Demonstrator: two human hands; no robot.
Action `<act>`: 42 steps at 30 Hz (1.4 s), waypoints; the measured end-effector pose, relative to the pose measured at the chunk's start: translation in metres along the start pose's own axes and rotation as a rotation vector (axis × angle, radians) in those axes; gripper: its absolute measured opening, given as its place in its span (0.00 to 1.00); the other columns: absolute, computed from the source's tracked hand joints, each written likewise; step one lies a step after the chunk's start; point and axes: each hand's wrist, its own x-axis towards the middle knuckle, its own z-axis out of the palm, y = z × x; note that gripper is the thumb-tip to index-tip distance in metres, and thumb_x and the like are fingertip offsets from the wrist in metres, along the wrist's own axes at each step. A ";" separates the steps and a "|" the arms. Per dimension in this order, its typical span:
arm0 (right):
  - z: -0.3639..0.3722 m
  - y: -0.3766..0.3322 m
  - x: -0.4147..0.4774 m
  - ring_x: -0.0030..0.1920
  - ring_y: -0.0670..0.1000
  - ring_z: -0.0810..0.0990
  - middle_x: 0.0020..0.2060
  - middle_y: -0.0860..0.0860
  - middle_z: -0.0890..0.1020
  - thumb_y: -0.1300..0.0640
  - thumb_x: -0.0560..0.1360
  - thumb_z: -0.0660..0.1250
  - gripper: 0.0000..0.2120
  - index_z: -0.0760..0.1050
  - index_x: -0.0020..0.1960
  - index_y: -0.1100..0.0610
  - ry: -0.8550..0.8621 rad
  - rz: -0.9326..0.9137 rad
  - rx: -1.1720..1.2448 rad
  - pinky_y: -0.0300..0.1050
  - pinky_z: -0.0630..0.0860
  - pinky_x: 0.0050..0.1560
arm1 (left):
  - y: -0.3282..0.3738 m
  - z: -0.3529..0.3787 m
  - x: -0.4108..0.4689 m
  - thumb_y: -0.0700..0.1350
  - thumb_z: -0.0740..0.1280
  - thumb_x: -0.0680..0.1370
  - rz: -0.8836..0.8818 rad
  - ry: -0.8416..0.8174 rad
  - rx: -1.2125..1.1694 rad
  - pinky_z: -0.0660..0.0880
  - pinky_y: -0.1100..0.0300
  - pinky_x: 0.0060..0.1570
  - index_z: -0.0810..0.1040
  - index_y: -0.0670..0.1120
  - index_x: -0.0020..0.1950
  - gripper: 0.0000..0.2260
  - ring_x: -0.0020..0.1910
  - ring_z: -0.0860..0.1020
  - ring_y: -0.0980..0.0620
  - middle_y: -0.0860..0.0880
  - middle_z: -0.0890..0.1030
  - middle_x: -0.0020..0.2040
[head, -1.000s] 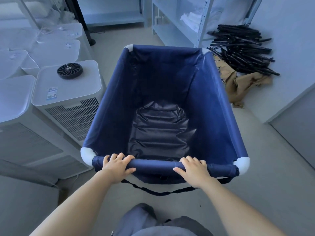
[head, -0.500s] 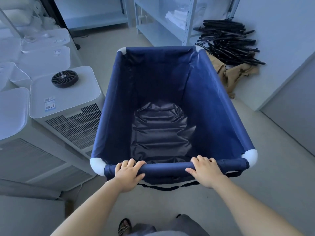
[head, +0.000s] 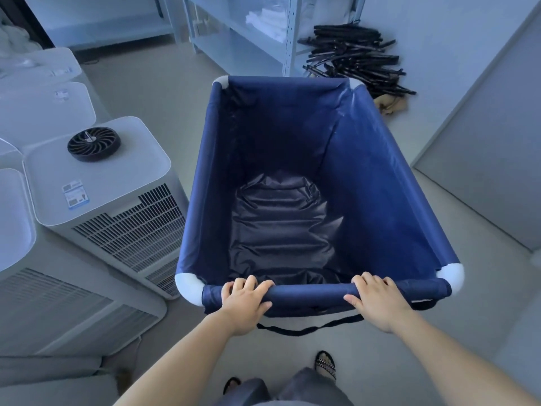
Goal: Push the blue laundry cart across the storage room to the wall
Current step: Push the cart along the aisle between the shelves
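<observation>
Blue laundry cart (head: pixel 366 183), empty, near rail gripped by both hands, left hand (head: pixel 244 303) and right hand (head: pixel 376 301) closed round it; wall (head: pixel 439 39) ahead of them not yet reached.

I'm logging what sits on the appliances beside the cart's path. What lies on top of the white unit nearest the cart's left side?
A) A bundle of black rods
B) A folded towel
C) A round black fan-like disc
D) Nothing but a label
C: a round black fan-like disc rests on the white unit, left of the blue laundry cart; the black rods lie on the floor by the shelves.
</observation>
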 end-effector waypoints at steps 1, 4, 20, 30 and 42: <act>0.002 -0.005 -0.004 0.55 0.51 0.73 0.55 0.48 0.74 0.38 0.78 0.48 0.20 0.66 0.60 0.50 0.008 0.018 0.007 0.48 0.66 0.57 | -0.004 -0.001 0.000 0.56 0.52 0.81 0.015 0.002 0.011 0.55 0.49 0.68 0.55 0.58 0.72 0.19 0.65 0.63 0.47 0.51 0.66 0.63; 0.008 -0.023 -0.015 0.54 0.51 0.73 0.54 0.48 0.74 0.37 0.78 0.48 0.21 0.66 0.60 0.50 0.029 0.078 0.035 0.48 0.66 0.56 | -0.020 -0.007 0.001 0.56 0.52 0.81 0.064 0.016 0.059 0.55 0.49 0.67 0.56 0.58 0.72 0.19 0.64 0.64 0.47 0.51 0.67 0.63; 0.015 -0.104 -0.009 0.51 0.53 0.75 0.52 0.49 0.76 0.37 0.78 0.50 0.22 0.68 0.60 0.52 0.133 0.274 0.256 0.52 0.68 0.52 | -0.065 -0.055 0.069 0.65 0.54 0.77 0.209 0.009 0.412 0.52 0.42 0.72 0.62 0.49 0.68 0.27 0.67 0.65 0.48 0.51 0.68 0.65; -0.006 -0.074 0.041 0.41 0.51 0.80 0.43 0.48 0.80 0.34 0.76 0.49 0.23 0.65 0.49 0.53 0.222 0.097 0.325 0.44 0.69 0.34 | -0.045 -0.084 0.128 0.62 0.52 0.79 0.224 0.072 0.363 0.48 0.43 0.74 0.57 0.49 0.74 0.27 0.74 0.56 0.48 0.49 0.63 0.72; -0.022 -0.045 0.091 0.21 0.44 0.74 0.23 0.46 0.74 0.34 0.67 0.66 0.21 0.72 0.35 0.52 0.486 0.277 0.212 0.35 0.63 0.17 | -0.016 -0.125 0.217 0.60 0.52 0.80 0.283 0.014 0.398 0.48 0.44 0.74 0.57 0.50 0.73 0.25 0.75 0.53 0.50 0.51 0.61 0.73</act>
